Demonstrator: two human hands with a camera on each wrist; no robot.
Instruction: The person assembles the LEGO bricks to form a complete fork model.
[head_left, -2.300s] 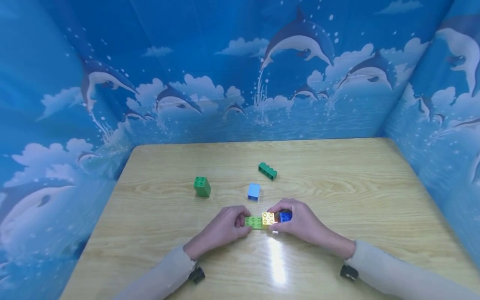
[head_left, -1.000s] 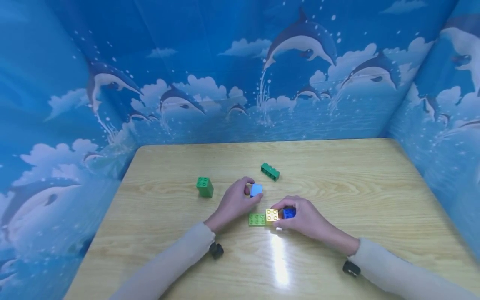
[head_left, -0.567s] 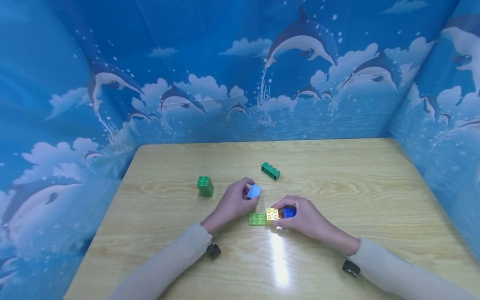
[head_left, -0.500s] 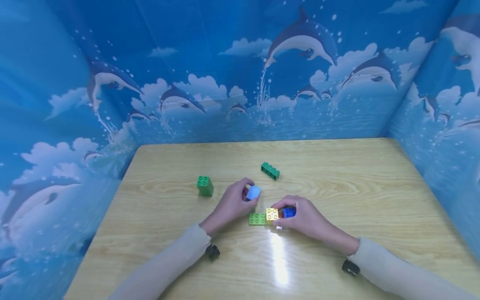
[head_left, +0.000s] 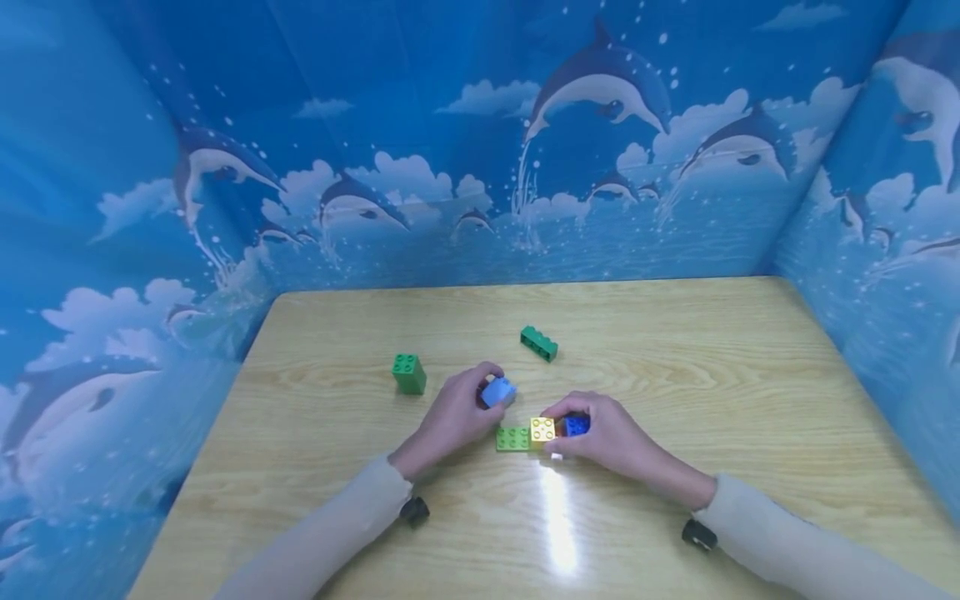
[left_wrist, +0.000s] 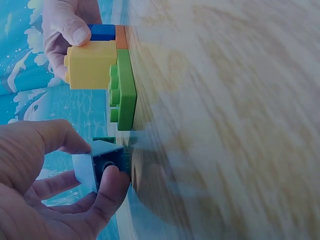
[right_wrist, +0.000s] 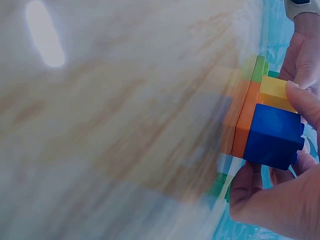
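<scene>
My left hand (head_left: 457, 408) pinches a light blue toy brick (head_left: 498, 392) between thumb and fingers. In the left wrist view, that light blue brick (left_wrist: 95, 165) is tilted, with its hollow underside showing. My right hand (head_left: 611, 437) grips a row of joined bricks on the table, its thumb at the yellow brick (head_left: 542, 431). A dark blue brick (right_wrist: 274, 135) stands beside the yellow one on a flat orange brick (right_wrist: 246, 120). Under the yellow brick's other side, a flat light green brick (head_left: 513, 439) reaches left with its studs bare. The light blue brick is apart from this row.
A tall green brick (head_left: 408, 374) stands upright to the left on the wooden table (head_left: 675, 350). Farther back, a long dark green brick (head_left: 538, 342) lies on its side. Dolphin-printed cloth (head_left: 450, 125) walls the table's back and sides.
My left hand has let go of the light green brick, taken the light blue brick, turned it, and drawn it slightly left and nearer. My right hand keeps its grip in place.
</scene>
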